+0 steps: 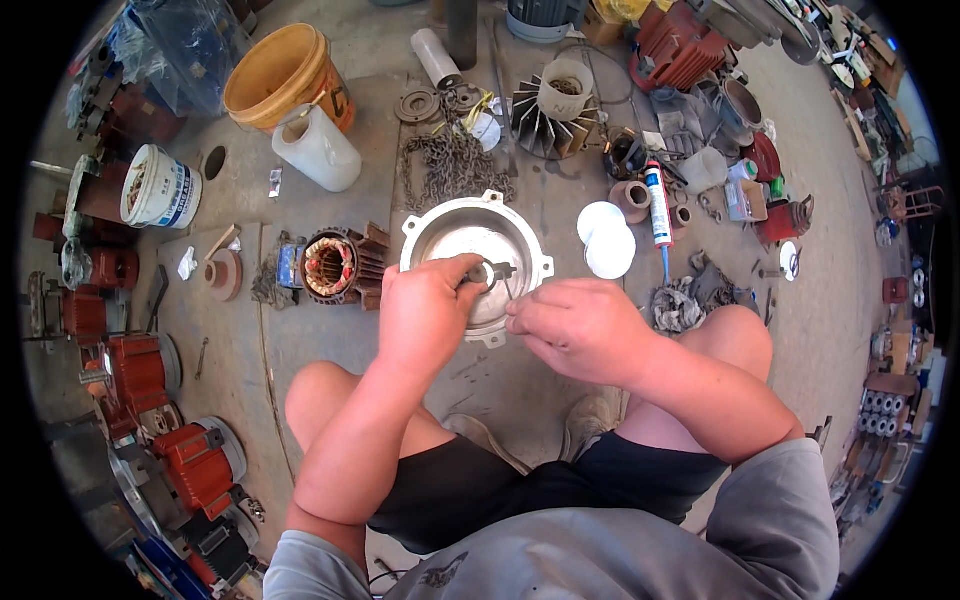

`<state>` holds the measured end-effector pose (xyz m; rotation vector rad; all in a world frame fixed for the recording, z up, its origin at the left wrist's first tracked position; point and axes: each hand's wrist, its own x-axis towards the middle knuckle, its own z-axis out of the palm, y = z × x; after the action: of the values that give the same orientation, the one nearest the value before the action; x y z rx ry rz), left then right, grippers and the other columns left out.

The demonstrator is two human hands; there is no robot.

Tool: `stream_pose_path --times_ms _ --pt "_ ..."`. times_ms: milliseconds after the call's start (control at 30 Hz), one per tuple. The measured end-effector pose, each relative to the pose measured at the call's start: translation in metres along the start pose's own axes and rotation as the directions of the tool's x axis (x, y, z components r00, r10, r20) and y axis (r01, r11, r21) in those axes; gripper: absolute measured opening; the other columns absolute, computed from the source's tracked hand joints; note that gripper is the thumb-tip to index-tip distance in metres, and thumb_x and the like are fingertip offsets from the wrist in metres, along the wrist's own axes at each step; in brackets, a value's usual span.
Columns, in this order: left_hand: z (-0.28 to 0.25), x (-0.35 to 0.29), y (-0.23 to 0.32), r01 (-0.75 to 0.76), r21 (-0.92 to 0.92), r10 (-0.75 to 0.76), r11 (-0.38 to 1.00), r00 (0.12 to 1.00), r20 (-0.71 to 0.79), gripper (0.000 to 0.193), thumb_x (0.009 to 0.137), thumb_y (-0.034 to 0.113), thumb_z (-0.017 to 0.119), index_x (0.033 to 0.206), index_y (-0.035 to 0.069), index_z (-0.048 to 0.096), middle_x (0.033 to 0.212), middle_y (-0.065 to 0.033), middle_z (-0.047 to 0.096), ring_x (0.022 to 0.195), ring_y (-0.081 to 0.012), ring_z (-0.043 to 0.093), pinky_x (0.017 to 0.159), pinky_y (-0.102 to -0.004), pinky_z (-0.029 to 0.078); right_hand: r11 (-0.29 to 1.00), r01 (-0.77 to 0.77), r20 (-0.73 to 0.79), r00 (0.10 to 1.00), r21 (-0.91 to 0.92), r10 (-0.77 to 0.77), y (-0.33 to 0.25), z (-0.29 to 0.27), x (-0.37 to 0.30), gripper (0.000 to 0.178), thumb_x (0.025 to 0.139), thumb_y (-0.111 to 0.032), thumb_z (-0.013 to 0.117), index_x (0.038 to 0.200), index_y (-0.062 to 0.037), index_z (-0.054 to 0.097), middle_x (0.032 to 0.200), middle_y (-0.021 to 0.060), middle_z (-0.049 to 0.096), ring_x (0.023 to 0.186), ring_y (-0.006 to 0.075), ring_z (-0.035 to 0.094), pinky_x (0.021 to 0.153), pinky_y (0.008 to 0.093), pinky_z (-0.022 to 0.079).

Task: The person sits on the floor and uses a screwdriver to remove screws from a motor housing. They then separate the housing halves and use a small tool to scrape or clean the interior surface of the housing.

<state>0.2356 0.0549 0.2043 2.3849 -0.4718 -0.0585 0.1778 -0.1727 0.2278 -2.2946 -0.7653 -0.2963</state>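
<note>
Our left hand [428, 310] grips a small metal part [492, 271] over the metal bowl [430, 222]; right hand [578, 328] fingers pinched narrow beside it.

A person squats on the concrete floor [320, 330], knees apart. The left hand [428, 308] is closed around a small metal tool [490, 271] and the right hand [578, 328] pinches something thin just beside it; I cannot tell what. Both hands are above a round silver motor end cover [470, 232] that lies on the floor. Left of the cover stands a stator with copper windings [332, 266]. Behind it lie a chain [452, 165], a white jug [320, 148] and a yellow bucket [280, 75]. A sealant tube [657, 205] lies to the right, next to two white discs [606, 238].
</note>
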Motion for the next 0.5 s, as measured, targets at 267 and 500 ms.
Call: stream_pose_path --times_ms 267,500 --pt "0.0012 -0.0010 -0.0024 0.094 0.001 -0.094 0.996 0.994 0.048 0.030 0.091 0.022 0.091 0.119 0.013 0.088 0.101 -0.0126 0.085 0.094 -0.0318 0.080 0.094 -0.0450 0.050 1.000 -0.002 0.012 1.000 0.005 0.002 0.0001 -0.0012 0.0030 0.015 0.087 -0.007 0.083 0.096 -0.0105 0.072 0.081 0.0071 0.065 0.077 0.0321 0.073 0.066 0.0460 0.060" --pt "0.0013 0.0008 -0.0027 0.086 -0.010 -0.085 0.996 0.995 0.045 0.029 0.090 0.022 0.091 0.117 0.014 0.089 0.100 -0.0128 0.085 0.095 -0.0324 0.080 0.100 -0.0455 0.051 1.000 -0.014 0.015 1.000 0.026 0.014 0.0005 -0.0025 0.0022 0.015 0.087 -0.007 0.083 0.097 -0.0104 0.073 0.081 0.0075 0.066 0.077 0.0325 0.073 0.067 0.0459 0.060"
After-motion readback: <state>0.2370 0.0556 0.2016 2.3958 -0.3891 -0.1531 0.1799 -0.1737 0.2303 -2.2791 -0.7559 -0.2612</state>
